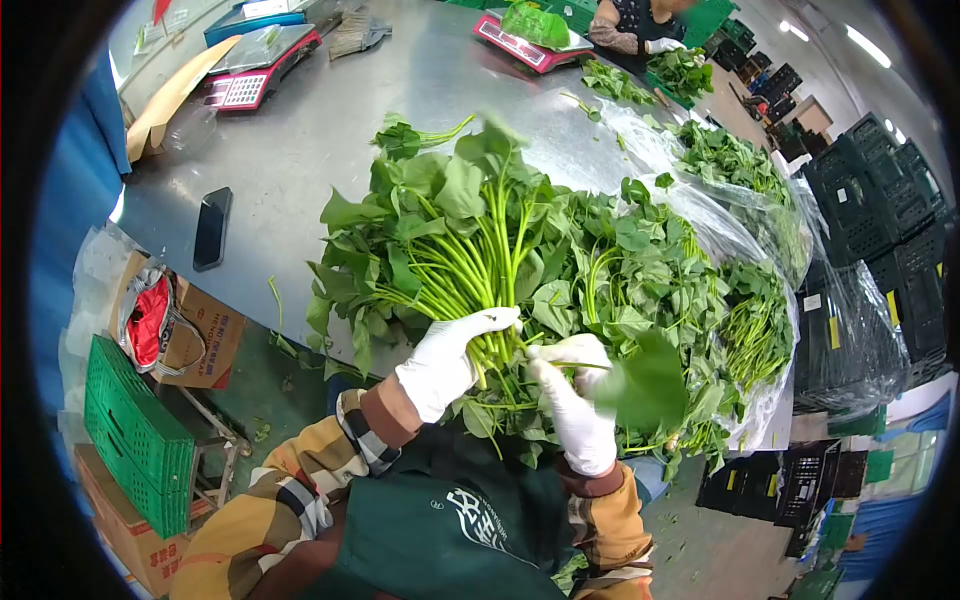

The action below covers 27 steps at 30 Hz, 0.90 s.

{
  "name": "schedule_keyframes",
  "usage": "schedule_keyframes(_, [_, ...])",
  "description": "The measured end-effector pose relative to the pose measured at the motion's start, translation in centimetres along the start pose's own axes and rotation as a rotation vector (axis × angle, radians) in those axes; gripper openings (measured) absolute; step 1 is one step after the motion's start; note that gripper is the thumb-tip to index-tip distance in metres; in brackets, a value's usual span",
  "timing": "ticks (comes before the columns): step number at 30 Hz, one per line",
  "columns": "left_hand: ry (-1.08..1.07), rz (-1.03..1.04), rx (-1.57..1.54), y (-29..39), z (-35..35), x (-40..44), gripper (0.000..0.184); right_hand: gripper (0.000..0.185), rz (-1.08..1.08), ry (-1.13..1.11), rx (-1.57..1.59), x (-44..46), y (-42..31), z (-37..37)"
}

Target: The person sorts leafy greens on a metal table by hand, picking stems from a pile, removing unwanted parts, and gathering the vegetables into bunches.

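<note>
My left hand [442, 365], in a white glove, is closed round the stems of a thick bunch of leafy greens [475, 250]. The bunch fans out away from me, its cut stem ends poking out below the glove. Close beside it, my right hand [580, 400], also gloved, pinches a single leafy stem [645, 385] between thumb and fingers; its leaf is blurred by motion. Under and to the right of both hands lies a big heap of loose greens [640, 270] on the metal table [290, 150].
A phone [212, 229] lies at the table's left. Two red scales [250, 85] [530, 45] stand at the back. Across the table a person [640, 35] handles greens. Clear plastic sheeting [690, 215] runs under the heap. Green crates [140, 435] stand lower left, dark crates [875, 180] at right.
</note>
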<state>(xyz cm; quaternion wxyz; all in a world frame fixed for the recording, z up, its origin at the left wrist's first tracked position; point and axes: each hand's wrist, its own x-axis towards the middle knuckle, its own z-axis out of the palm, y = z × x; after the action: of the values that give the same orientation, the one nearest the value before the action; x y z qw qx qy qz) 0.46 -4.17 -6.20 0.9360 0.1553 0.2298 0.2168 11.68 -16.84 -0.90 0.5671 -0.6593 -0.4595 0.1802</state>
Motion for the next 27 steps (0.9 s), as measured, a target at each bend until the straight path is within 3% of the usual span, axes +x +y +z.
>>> schedule_keyframes(3, [0.019,0.019,0.049,-0.6,1.4,-0.3,0.026,0.010,0.124,0.230,0.205,-0.3,-1.0,0.0])
schedule_keyframes(5, [-0.017,-0.009,0.005,-0.5,1.9,-0.6,0.025,0.011,-0.205,0.175,-0.179,-0.6,-3.2,0.3])
schedule_keyframes(6, [-0.029,0.011,-0.012,-0.2,1.9,-0.2,0.023,0.016,-0.416,0.242,-0.241,-1.1,-3.6,0.5])
schedule_keyframes(7, [-0.040,0.030,-0.032,0.0,1.5,0.6,0.022,0.021,-0.482,0.136,-0.242,-1.7,-5.3,-0.8])
schedule_keyframes(9, [-0.028,0.047,-0.153,0.6,1.0,1.6,0.019,0.014,-0.463,0.158,0.189,-2.6,-6.4,-2.1])
schedule_keyframes(11, [-0.083,0.027,-0.196,0.5,0.6,1.6,0.020,0.028,-0.349,0.593,0.517,-0.3,-6.3,-2.9])
schedule_keyframes(13, [-0.080,0.005,-0.147,0.0,0.4,1.3,0.023,0.037,-0.062,0.767,0.558,2.9,-3.9,-5.6])
schedule_keyframes(14, [-0.068,0.001,-0.110,-0.2,0.3,1.0,0.024,0.027,-0.164,0.697,0.136,3.8,-0.8,-6.2])
schedule_keyframes(15, [-0.058,0.002,-0.076,-0.4,0.3,0.8,0.024,0.018,0.033,0.588,-0.087,4.4,0.9,-6.7])
schedule_keyframes(17, [-0.068,-0.005,-0.062,-0.4,0.2,0.6,0.024,0.021,-0.015,0.323,-0.378,5.2,8.0,-7.6])
schedule_keyframes(18, [-0.086,-0.011,-0.078,-0.5,-0.1,0.7,0.024,0.024,0.021,0.243,-0.708,5.3,8.6,-7.0])
schedule_keyframes(19, [-0.106,-0.014,-0.091,-0.3,-0.3,0.7,0.024,0.025,0.048,0.176,-0.868,5.3,10.0,-6.5])
schedule_keyframes(21, [-0.088,-0.008,-0.080,-0.1,-0.5,0.5,0.025,0.026,0.317,0.031,-0.909,5.6,11.1,-6.4])
schedule_keyframes(23, [-0.091,-0.008,-0.077,0.2,-0.8,0.5,0.026,0.024,0.168,0.171,-0.742,5.8,11.9,-7.5])
schedule_keyframes(24, [-0.073,-0.004,-0.070,0.3,-0.8,0.5,0.026,0.024,0.273,0.222,-0.306,6.1,8.7,-7.4])
schedule_keyframes(25, [-0.064,-0.005,-0.067,0.3,-0.7,0.3,0.027,0.025,0.301,0.363,-0.155,6.2,8.6,-8.1])
schedule_keyframes(27, [-0.054,-0.013,-0.061,0.2,-0.3,0.2,0.027,0.029,0.227,0.485,0.434,6.3,8.4,-9.8])
